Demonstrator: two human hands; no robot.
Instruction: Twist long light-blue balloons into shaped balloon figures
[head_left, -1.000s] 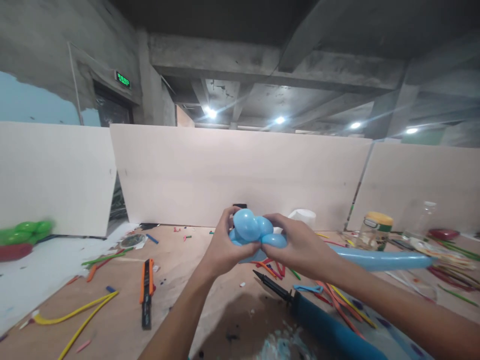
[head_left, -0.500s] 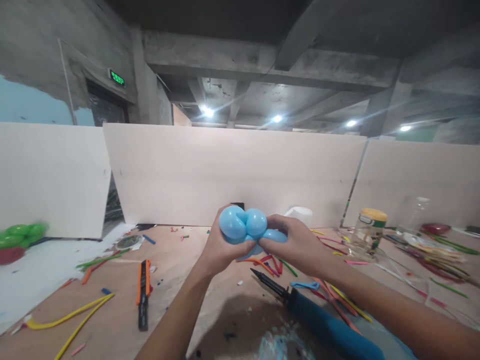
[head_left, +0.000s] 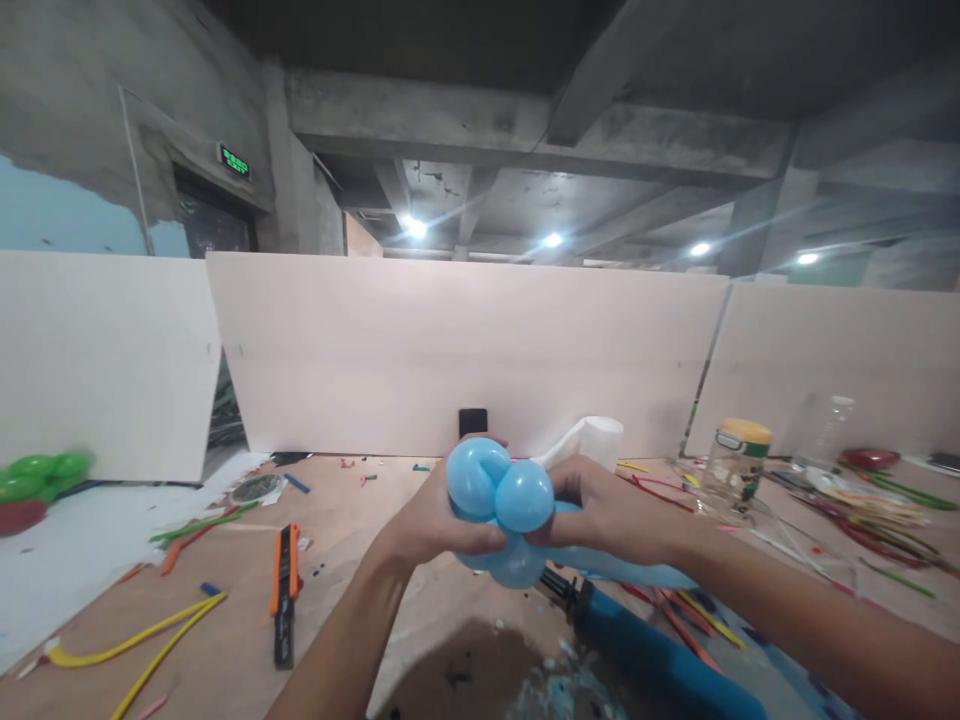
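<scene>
Both hands busy: my left hand [head_left: 427, 520] is curled around the blue twisted balloon [head_left: 523, 497], thumb pressed along its front, other fingers mostly hidden behind it. My right hand [head_left: 604, 510] grips the balloon's other side, thumb next to the round bubbles. Balloon is in the air over the bench [head_left: 240, 560], in front of the tip of the blue pump [head_left: 637, 635], which it partly covers; a long section runs right under my right forearm, above the pump. Left of the pump: orange-and-black knife [head_left: 284, 595], then yellow strips [head_left: 135, 640] farther left. Beyond the pump: white roll [head_left: 602, 440] and a small black object [head_left: 472, 422]. Beyond the pump and to its right: yellow-lidded jar [head_left: 739, 470], clear bottle [head_left: 832, 435].
</scene>
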